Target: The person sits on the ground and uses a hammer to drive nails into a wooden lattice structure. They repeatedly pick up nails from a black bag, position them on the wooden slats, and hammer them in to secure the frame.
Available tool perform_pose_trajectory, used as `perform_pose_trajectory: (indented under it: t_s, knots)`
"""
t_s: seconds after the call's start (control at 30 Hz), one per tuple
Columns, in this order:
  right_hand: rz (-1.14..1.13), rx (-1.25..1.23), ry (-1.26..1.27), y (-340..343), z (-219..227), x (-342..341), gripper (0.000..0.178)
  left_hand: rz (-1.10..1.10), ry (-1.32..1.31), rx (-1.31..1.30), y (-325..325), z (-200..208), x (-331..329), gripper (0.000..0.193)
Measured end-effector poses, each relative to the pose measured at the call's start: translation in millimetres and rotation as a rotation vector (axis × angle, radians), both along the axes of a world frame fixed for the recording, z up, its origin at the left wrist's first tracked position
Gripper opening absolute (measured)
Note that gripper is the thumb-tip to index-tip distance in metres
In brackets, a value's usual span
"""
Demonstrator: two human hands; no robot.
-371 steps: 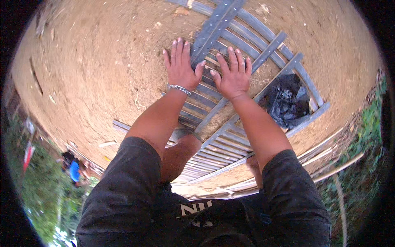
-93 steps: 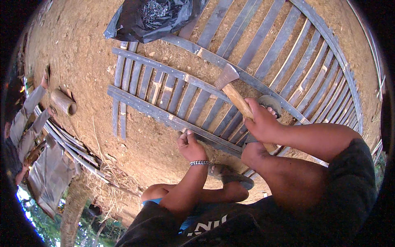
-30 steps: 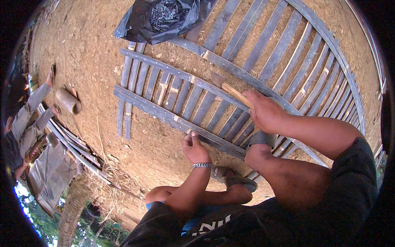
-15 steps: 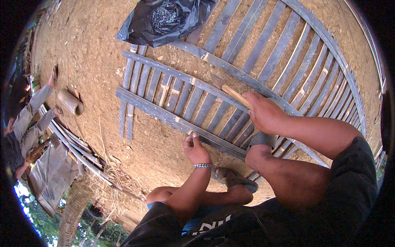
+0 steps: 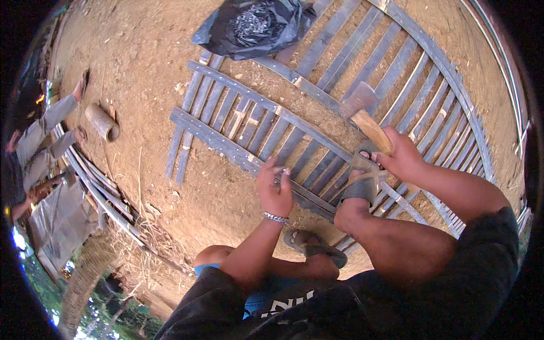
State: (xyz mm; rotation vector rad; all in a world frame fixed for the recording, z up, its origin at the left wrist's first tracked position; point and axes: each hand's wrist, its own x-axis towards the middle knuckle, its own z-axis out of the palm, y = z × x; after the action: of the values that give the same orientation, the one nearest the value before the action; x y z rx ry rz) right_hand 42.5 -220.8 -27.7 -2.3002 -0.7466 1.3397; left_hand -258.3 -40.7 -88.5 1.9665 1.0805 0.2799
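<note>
A: Quick check, what've we got in our right hand (image 5: 401,158)?

B: A hatchet (image 5: 371,129) w/ a rusty, flared metal head and pale wooden handle. Our fingers are closed round the handle's lower end, head pointing up & left, just above our foot in its dark strapped sandal (image 5: 361,184).

A: And our left hand (image 5: 275,188), the one w/ the silver chain bracelet (image 5: 276,217)?

B: Half curled, thumb and fingertips close together, over the long dark-grey double rail (image 5: 218,137). Fingers blur, so we can't tell if there's a nail btwn them.

A: How do hatchet & rail sit?

B: Head's up & right of our left hand, well apart from it. Rail runs upper left to lower right, passing by our left fingertips; handle slants approx the same way, a bit steeper. So our left's the nearer hand to the rail, our right's farther off.

A: Anything else nearby?

B: Dark-grey flat slats (image 5: 225,109) crossing the rail, plus a crumpled black plastic bag (image 5: 213,35) at the top w/ a heap of thin metal nails (image 5: 253,24) inside.
</note>
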Motion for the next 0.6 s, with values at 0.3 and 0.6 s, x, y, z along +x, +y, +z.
perform_pose_trajectory:
  t_s: [0.3,0.6]
  knots:
    - [0.139,0.491,-0.128,118,-50,-71,0.052,-0.197,0.23,0.18,12,-8,-25,0.013]
    - [0.056,0.347,-0.105,146,-68,-92,0.053,-0.277,0.235,0.169,19,-13,-38,0.014]
